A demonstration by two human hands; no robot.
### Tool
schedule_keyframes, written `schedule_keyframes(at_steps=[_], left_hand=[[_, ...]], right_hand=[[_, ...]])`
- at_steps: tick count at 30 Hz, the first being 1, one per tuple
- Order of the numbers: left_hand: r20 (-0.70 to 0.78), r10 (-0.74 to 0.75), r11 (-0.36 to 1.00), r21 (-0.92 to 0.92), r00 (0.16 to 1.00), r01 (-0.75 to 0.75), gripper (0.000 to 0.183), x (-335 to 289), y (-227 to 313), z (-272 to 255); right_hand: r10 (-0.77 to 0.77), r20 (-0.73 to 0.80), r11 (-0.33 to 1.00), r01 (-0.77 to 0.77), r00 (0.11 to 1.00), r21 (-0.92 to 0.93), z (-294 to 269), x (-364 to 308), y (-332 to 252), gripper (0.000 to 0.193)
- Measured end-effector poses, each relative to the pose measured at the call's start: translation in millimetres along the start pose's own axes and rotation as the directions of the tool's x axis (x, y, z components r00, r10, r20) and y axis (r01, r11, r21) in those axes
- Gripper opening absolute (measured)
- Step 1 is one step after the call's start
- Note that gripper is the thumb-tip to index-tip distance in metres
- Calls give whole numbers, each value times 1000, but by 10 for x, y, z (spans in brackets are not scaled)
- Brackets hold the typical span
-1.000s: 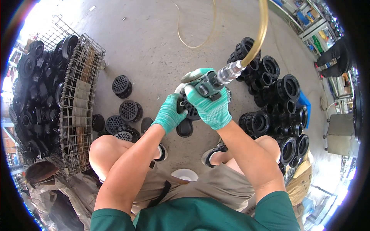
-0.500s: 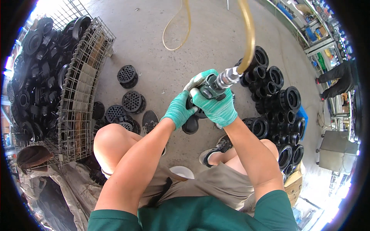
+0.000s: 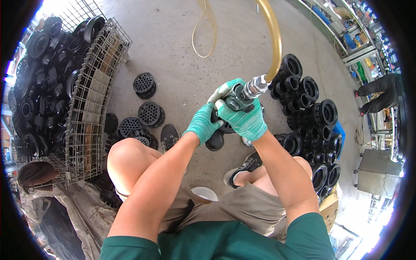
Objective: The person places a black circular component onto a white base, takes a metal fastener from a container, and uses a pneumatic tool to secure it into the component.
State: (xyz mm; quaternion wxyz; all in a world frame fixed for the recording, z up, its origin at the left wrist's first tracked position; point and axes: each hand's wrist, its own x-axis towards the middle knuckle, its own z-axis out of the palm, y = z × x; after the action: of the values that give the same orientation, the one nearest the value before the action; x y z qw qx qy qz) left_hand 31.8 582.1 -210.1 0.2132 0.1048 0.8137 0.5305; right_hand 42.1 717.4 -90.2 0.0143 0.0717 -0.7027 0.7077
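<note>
Both my hands wear green-and-white knit gloves and are closed together around a dark air tool (image 3: 236, 100). A metal coupling (image 3: 255, 86) at its end joins it to a yellow hose (image 3: 277, 41). My left hand (image 3: 203, 123) wraps the tool's left side, thumb toward me. My right hand (image 3: 243, 120) grips the body near the coupling. Just below the hands a rounded black piece (image 3: 215, 142) shows, and part of a perforated black disc (image 3: 226, 127) shows between them. The tool's front end is hidden by the gloves.
At left a wire cage (image 3: 89, 112) is heaped with black plastic parts (image 3: 41, 86). Several round black grates (image 3: 151, 113) sit on the floor beside it. Black ringed fittings (image 3: 326, 113) are stacked at right. A hose loop (image 3: 214, 32) hangs ahead. Another person's legs (image 3: 379, 93) show far right.
The yellow hose has swung slightly left near the coupling, and the hanging loop has shifted a little right. My hands keep nearly the same hold on the air tool.
</note>
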Motion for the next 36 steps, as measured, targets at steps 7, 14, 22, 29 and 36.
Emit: schedule_keyframes(at_steps=[7, 14, 22, 29, 36], left_hand=[[-22, 12, 1000, -2, 1000, -12, 57, 17, -143, 17], [-6, 40, 993, -109, 999, -40, 58, -43, -40, 6], [-29, -6, 1000, -26, 1000, 5, 46, -47, -93, 23], [-57, 58, 998, -29, 997, -60, 42, -7, -239, 98], [-43, 25, 1000, -14, 999, -26, 41, -20, -150, 74]], right_hand=[[-31, 8, 999, 31, 999, -35, 51, -1, -52, 19], [3, 33, 995, -6, 999, 104, -38, 86, 24, 20], [-174, -220, 983, 183, 960, 24, -220, 232, -461, 17], [-124, -336, 990, 137, 934, 15, -471, 244, -333, 14], [-128, -304, 992, 114, 944, -61, -532, 255, -140, 14]])
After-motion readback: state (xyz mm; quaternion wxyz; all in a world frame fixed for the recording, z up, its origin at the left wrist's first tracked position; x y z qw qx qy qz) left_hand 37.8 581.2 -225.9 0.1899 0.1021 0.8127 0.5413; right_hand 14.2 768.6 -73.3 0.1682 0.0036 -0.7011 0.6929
